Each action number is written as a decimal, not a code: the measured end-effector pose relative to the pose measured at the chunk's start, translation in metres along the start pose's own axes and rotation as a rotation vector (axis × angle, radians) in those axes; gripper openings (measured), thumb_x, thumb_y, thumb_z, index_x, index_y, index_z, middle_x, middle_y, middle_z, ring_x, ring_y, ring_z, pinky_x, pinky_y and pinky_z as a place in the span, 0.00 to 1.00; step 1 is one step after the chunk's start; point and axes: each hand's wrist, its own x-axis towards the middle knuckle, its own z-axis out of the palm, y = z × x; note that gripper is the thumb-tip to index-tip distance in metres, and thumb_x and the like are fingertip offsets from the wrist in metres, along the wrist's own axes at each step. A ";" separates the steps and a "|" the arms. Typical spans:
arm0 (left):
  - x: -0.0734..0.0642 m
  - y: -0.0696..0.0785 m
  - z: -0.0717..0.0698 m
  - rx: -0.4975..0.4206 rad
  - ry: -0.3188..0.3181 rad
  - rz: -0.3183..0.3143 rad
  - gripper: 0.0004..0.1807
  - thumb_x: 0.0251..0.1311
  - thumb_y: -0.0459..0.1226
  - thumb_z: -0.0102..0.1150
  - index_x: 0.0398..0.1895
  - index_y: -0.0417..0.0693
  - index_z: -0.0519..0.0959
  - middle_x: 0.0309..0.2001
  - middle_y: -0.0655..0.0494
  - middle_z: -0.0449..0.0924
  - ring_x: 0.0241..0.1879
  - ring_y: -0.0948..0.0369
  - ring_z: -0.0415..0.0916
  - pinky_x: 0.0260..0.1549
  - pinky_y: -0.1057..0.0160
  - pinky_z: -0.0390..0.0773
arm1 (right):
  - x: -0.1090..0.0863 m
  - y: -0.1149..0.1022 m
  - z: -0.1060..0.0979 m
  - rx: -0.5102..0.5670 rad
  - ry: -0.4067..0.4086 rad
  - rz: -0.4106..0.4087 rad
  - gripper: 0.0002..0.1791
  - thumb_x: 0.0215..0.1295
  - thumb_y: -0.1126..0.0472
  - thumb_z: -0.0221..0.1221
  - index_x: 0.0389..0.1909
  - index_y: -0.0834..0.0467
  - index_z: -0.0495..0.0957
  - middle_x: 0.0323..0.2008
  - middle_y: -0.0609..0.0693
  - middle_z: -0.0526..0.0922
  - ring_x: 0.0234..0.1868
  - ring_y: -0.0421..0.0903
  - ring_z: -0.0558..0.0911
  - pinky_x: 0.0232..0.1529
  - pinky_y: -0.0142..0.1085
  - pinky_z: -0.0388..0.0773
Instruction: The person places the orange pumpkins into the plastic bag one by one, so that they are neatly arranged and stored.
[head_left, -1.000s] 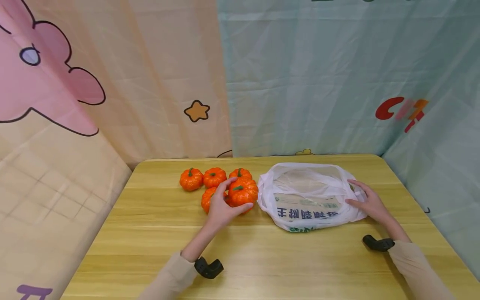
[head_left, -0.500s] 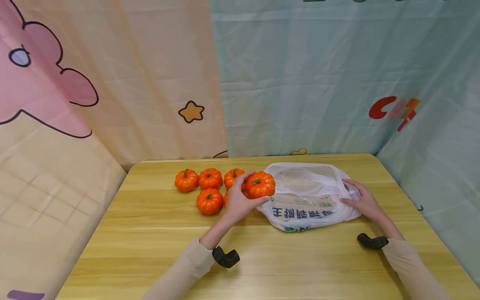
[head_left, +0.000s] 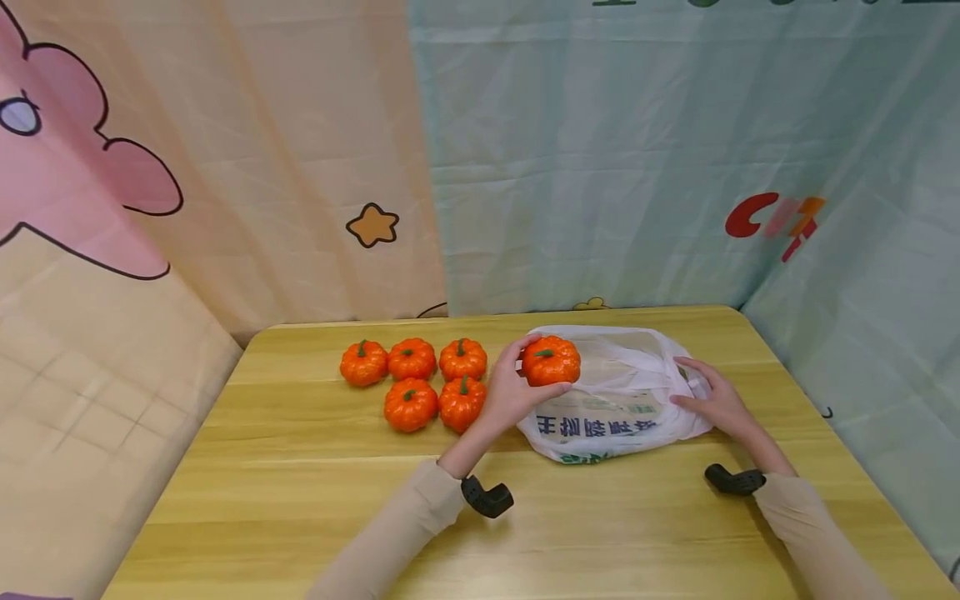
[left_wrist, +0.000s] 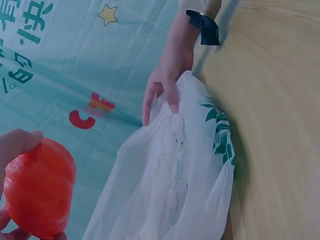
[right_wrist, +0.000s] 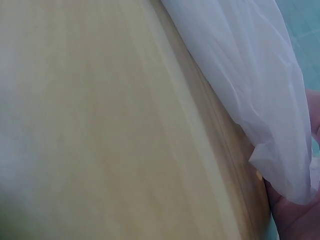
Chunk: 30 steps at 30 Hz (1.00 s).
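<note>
My left hand (head_left: 510, 393) grips a small orange pumpkin (head_left: 552, 363) with a green stem, its fingers and thumb round the left side. That pumpkin overlaps the left rim of a white plastic bag (head_left: 600, 448) lying with its mouth spread. At the bag's other end, my right hand (head_left: 718, 408) holds the gathered plastic between fingers and thumb. The left wrist view shows the held pumpkin (left_wrist: 41, 187) raised beside the bag (left_wrist: 145, 195), whose side carries green leaf print. Only part of the right hand (right_wrist: 300, 217) appears in the right wrist view, under the bag's edge (right_wrist: 245, 65).
Several more orange pumpkins (head_left: 411, 406) stand in two rows left of the bag. Printed curtains (head_left: 315, 167) rise behind and beside the wooden table (head_left: 300, 517). Each wrist wears a black device (head_left: 487, 497).
The left hand has carried its pumpkin rightward from the group to the bag's left rim, uncovering the pumpkins behind it. The right hand keeps its hold on the bag; the head view has shifted slightly.
</note>
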 end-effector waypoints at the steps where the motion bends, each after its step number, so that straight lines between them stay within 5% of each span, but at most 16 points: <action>1: 0.002 0.000 0.003 0.013 -0.001 0.004 0.44 0.42 0.41 0.77 0.66 0.51 0.67 0.63 0.54 0.70 0.56 0.54 0.73 0.51 0.56 0.80 | 0.000 0.000 0.000 0.001 -0.003 0.005 0.37 0.60 0.61 0.64 0.68 0.66 0.60 0.68 0.75 0.55 0.68 0.76 0.51 0.62 0.72 0.46; 9: 0.018 0.003 0.035 0.097 -0.011 0.014 0.41 0.44 0.44 0.75 0.65 0.52 0.68 0.62 0.55 0.71 0.59 0.56 0.71 0.55 0.56 0.77 | 0.000 -0.001 -0.001 0.009 -0.011 0.030 0.38 0.60 0.60 0.64 0.68 0.66 0.59 0.69 0.75 0.54 0.69 0.75 0.50 0.63 0.72 0.45; 30: 0.041 0.000 0.119 0.151 0.000 -0.129 0.39 0.43 0.44 0.75 0.63 0.61 0.70 0.59 0.55 0.67 0.55 0.59 0.69 0.51 0.61 0.78 | 0.001 -0.001 0.001 0.029 -0.020 0.041 0.39 0.60 0.60 0.65 0.69 0.64 0.59 0.70 0.73 0.54 0.70 0.74 0.50 0.63 0.72 0.44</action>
